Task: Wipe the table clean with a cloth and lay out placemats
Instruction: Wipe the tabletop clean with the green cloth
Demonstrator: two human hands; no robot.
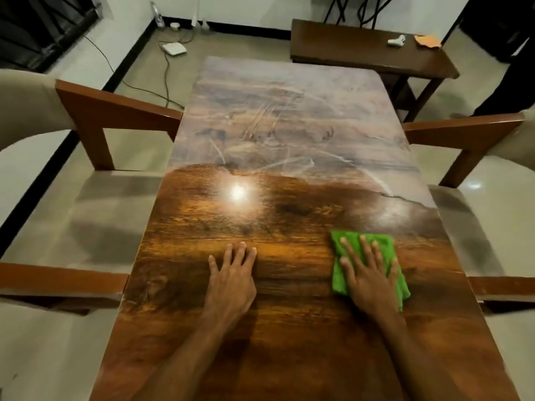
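Note:
A long wooden table runs away from me; its near half looks glossy brown, its far half is dull and streaked with pale marks. A green cloth lies flat on the right side of the near half. My right hand presses on the cloth with fingers spread. My left hand rests flat on the bare wood to the left of it, fingers apart, holding nothing. No placemats are in view.
Wooden-armed chairs with pale cushions stand on both sides: left and right. A dark side table behind carries a white object and an orange cloth. A person's dark legs stand at far right. Cables cross the floor.

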